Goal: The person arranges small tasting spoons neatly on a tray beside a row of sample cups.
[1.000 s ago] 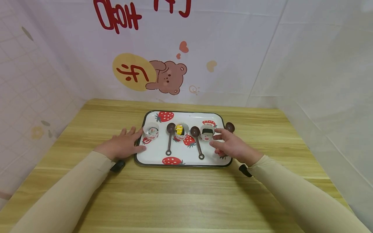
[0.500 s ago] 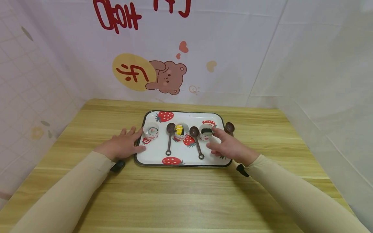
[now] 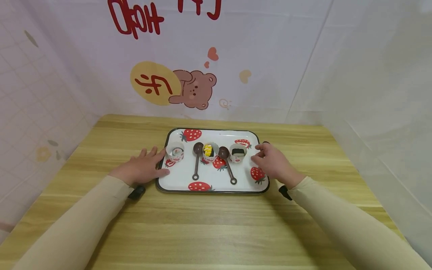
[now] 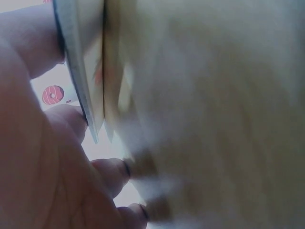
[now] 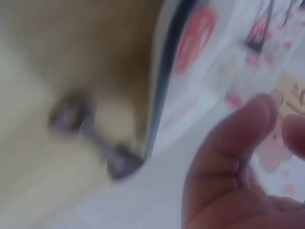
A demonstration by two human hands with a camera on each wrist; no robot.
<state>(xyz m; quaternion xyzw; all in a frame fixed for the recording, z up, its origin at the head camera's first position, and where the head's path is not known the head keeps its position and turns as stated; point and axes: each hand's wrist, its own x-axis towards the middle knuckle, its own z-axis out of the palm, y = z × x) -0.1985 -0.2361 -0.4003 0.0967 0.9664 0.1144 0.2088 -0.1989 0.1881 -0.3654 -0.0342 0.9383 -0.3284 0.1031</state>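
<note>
My left hand [image 3: 143,167] rests at the left rim of a white strawberry-print tray [image 3: 182,178], fingers spread beside a paper cup [image 3: 175,158] holding a sushi roll piece [image 3: 177,151]. In the left wrist view its fingers [image 4: 35,38] overlap the tray's edge. My right hand [image 3: 274,162] hovers over the right rim, fingers loosely bent and holding nothing. Left of it stands a cup [image 3: 237,159] containing a black-topped rice piece [image 3: 238,152]. A third brown spoon [image 5: 97,138] lies on the table beyond the tray's right edge, mostly hidden by the hand in the head view.
At the tray's centre stands a cup [image 3: 213,159] with a yellow-topped sushi piece [image 3: 208,150]. Brown spoons lie to either side of it, a left spoon [image 3: 197,162] and a right spoon [image 3: 224,152]. A printed cloth [image 3: 256,45] hangs behind the wooden table [image 3: 202,232].
My right hand first reached left to the right-hand cup, which shifted slightly left, then drew away rightward to the tray's rim. The left hand has stayed in place.
</note>
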